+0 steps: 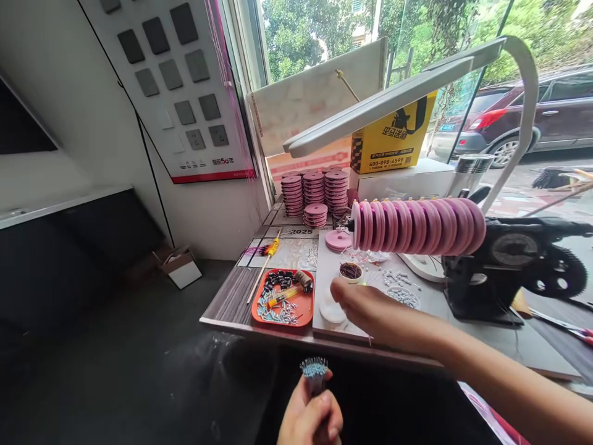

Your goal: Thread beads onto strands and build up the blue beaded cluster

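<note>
Low at the front edge of the table, my left hand (309, 411) is closed round a bundle of small light-blue pieces with thin dark wire ends (314, 367). Over the table my right hand (356, 303) reaches in with its fingers bent together. Its fingertips are partly hidden, so whatever they pinch cannot be made out. Just beyond them stands a small round tub of dark thin bits (351, 271). A white round lid or dish (332, 309) lies beside the hand. To its right is a clear dish of small grey pieces (402, 298).
An orange tray (304, 315) holds black beads, light-blue pieces and a yellow tube. Pink discs line the shaft of a black winding machine (486, 272). Stacked pink spools (314, 191) stand behind, below a white lamp (384, 102). Scissors (563, 324) lie at right.
</note>
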Demonstrator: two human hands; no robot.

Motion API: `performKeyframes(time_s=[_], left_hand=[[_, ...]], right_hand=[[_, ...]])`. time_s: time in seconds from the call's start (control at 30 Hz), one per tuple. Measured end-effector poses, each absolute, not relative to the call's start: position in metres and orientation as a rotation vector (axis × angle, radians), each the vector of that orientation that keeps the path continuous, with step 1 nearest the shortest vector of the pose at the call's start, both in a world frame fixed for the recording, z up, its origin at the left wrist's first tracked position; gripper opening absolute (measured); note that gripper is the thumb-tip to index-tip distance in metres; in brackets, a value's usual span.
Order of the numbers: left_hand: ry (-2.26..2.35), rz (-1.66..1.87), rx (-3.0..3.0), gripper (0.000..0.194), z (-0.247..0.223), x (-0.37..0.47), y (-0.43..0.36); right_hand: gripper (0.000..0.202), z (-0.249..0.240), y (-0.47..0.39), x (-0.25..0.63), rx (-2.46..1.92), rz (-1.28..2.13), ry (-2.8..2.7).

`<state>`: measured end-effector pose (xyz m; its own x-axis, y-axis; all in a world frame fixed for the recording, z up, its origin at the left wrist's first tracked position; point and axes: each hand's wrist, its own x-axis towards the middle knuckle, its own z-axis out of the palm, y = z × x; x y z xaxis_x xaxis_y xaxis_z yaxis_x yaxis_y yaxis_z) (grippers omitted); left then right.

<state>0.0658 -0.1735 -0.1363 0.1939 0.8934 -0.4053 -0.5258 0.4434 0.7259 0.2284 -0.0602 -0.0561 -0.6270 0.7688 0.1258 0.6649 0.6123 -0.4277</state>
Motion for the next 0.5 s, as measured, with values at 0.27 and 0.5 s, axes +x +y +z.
performKeyframes(time_s=[0.27,0.5], left_hand=[[1.081,1.041,0.516,0.060,-0.136,0.073,-0.171],[1.119,1.105,0.458,0.055,-0.138,0.077,-0.170]], right_hand=[[0.016,-0.058,-0.058,0.227,-1.221,0.580,-2.434],[0.015,-0.063,-0.058,0.227,-1.182,0.604,-2.359]])
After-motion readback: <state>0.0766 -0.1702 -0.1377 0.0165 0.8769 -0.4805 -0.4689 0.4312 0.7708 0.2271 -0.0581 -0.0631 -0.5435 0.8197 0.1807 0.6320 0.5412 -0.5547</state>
